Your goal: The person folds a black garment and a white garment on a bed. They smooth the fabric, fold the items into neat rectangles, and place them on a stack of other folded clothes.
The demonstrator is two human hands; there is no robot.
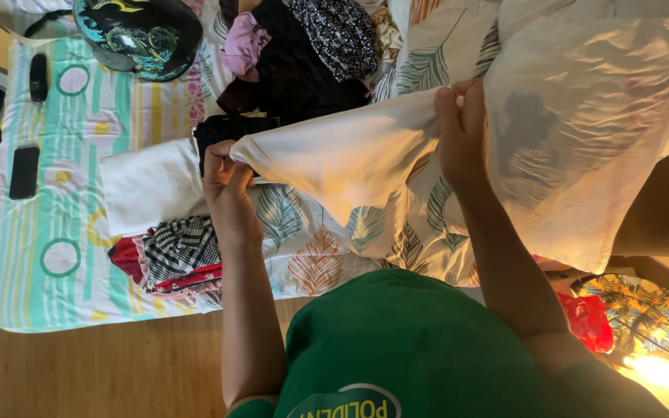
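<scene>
Head view. The left hand (226, 179) is closed on one corner of a white cloth (342, 155), fingers pinched over the fabric edge. The right hand (462, 128) is clamped on the opposite upper edge of the same cloth, thumb and fingers folded over it. The cloth hangs stretched between the two hands and sags to a point below them, above a leaf-print sheet (315, 244).

Just left of the left hand, a folded white piece (149, 186) lies flat on a striped mat (48, 232). Below it, touching, sits a folded checked garment (180, 248) with red trim (125, 255). A dark garment (226, 128) lies just above the left hand, partly behind the cloth. Beyond it is a heap of clothes (303, 54): black, spotted and pink pieces piled together.

At the mat's far end rests a dark patterned helmet (139, 32); what it contains cannot be told. Two black phones (25, 172) (38, 76) lie near the mat's left edge, well apart from the hands.

A large pale pillow (590, 116) fills the space right of the right hand. A red bag (586, 321) lies on the floor at lower right, beside a lit lamp (656, 370).
</scene>
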